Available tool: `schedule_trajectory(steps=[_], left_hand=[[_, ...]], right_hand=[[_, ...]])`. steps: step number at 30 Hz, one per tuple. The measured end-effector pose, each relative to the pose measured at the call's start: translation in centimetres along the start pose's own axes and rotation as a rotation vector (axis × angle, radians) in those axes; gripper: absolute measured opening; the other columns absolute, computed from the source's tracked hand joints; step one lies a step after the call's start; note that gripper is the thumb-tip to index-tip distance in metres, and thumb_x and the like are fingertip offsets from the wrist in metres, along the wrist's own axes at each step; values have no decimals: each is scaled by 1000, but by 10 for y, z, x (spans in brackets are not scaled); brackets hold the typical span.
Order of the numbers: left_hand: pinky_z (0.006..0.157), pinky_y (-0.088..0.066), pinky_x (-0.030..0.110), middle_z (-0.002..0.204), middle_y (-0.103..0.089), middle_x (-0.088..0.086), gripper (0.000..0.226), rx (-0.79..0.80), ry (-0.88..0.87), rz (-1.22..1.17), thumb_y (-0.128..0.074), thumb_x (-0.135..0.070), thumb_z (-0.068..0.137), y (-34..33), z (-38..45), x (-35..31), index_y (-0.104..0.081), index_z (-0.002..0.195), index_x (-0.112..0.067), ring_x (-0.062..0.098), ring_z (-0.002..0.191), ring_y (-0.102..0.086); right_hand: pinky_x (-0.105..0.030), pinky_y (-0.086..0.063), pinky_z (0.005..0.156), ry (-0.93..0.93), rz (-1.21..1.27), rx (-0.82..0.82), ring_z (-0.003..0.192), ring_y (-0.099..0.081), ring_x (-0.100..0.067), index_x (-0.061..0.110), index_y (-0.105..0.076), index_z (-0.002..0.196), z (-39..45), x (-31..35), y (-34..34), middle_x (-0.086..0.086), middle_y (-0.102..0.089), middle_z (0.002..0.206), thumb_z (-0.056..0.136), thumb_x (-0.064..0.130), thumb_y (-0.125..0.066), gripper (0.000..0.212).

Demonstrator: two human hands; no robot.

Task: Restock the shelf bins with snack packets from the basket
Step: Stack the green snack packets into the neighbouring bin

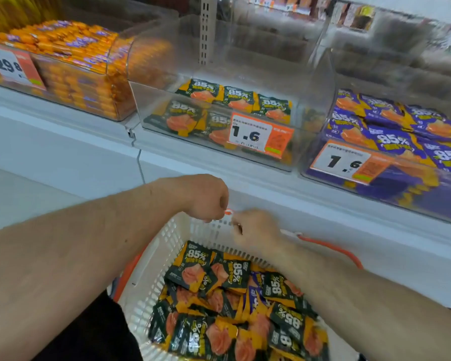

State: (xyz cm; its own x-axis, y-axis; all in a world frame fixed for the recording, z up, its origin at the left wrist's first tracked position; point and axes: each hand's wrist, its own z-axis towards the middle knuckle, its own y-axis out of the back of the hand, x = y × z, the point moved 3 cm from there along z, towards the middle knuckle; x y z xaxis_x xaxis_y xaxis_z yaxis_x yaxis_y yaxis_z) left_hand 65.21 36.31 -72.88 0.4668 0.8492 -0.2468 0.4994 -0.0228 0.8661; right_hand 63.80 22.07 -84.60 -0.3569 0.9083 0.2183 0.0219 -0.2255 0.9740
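Observation:
A white plastic basket (pixel 151 259) with orange handles sits low in front of me, filled with several dark green and orange "85%" snack packets (pixel 219 280). My left hand (pixel 206 196) is curled over the basket's far rim and pinches a bit of the orange handle (pixel 228 211). My right hand (pixel 255 230), blurred, has its fingers curled at the same spot, and the handle runs out from behind it to the right. Above stands a clear shelf bin (pixel 162 105) holding only a few of the same dark packets (pixel 206 92).
A bin of purple "85%" packets (pixel 391 134) stands to the right, and a full bin of orange packets (pixel 71 58) to the left. Orange price tags hang on the bin fronts. A white shelf ledge (pixel 323 194) runs just beyond the basket.

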Motion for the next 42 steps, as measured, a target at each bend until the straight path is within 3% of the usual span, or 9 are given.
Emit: schedule_trajectory(steps=[6, 11, 14, 17, 20, 26, 30, 37, 42], left_hand=[[86, -46, 35, 107, -62, 3, 23, 97, 19, 43, -50, -31, 97, -18, 15, 13, -61, 108, -15, 23, 96, -58], [96, -43, 34, 131, -56, 0, 39, 296, 93, 127, -49, -36, 99, -25, 20, 16, -54, 133, -17, 23, 117, -54], [97, -46, 38, 126, -60, 4, 39, 312, 97, 123, -50, -37, 97, -29, 27, 16, -58, 127, -13, 24, 113, -58], [93, -46, 38, 126, -61, 7, 30, 312, 101, 139, -49, -36, 97, -31, 32, 14, -59, 115, -15, 25, 113, -59], [94, -45, 38, 127, -60, 6, 30, 312, 100, 136, -48, -35, 98, -30, 33, 9, -57, 115, -12, 24, 113, -58], [99, -44, 36, 135, -54, 1, 41, 305, 91, 98, -50, -34, 97, -26, 25, -3, -52, 135, -19, 22, 118, -54], [82, -55, 37, 97, -58, 8, 40, 404, 163, 88, -58, -38, 92, -22, 15, -8, -55, 121, -10, 25, 90, -64], [89, -56, 44, 129, -56, 13, 70, 370, 233, -377, -67, -53, 84, -1, -9, -4, -48, 133, -6, 28, 104, -64], [56, -53, 25, 73, -64, 6, 11, 1, 212, -629, -71, 0, 74, 29, -26, 13, -66, 84, -4, 18, 65, -63]], right_hand=[[-34, -57, 73, -548, 36, 458, 83, -62, -20, 19, -64, 97, -55, -43, -95, -1, -64, 92, 83, 30, -56, 20], [-46, -31, 114, -920, -76, 736, 143, -24, -38, 9, -7, 154, -106, -71, -124, -19, -16, 158, 61, 81, -61, 129], [-46, -24, 117, -986, -21, 765, 147, -14, -38, 6, 4, 153, -120, -79, -130, -19, -3, 161, 53, 84, -65, 144], [-35, -47, 95, -906, 11, 732, 130, -46, -32, 10, -34, 143, -116, -74, -129, -15, -40, 147, 64, 71, -65, 105], [-31, -46, 65, -678, -66, 666, 97, -64, -25, 19, -57, 79, -104, -58, -118, -2, -63, 95, 85, 27, -54, 11], [-31, -45, 60, -478, 17, 663, 71, -56, -23, 13, -54, 76, -53, -15, -66, -3, -55, 78, 89, 11, -49, 15], [-29, -40, 52, -589, 511, 664, 63, -51, -23, 11, -50, 72, -23, 7, -22, -9, -50, 70, 90, 15, -58, 19], [-31, -53, 56, -692, 1301, 466, 68, -63, -19, 2, -61, 94, -3, 46, 69, -14, -66, 87, 95, 5, -44, 18], [-38, -52, 70, -569, 1493, 400, 65, -60, -28, 4, -59, 88, 4, 74, 127, -12, -61, 79, 90, 20, -49, 20]])
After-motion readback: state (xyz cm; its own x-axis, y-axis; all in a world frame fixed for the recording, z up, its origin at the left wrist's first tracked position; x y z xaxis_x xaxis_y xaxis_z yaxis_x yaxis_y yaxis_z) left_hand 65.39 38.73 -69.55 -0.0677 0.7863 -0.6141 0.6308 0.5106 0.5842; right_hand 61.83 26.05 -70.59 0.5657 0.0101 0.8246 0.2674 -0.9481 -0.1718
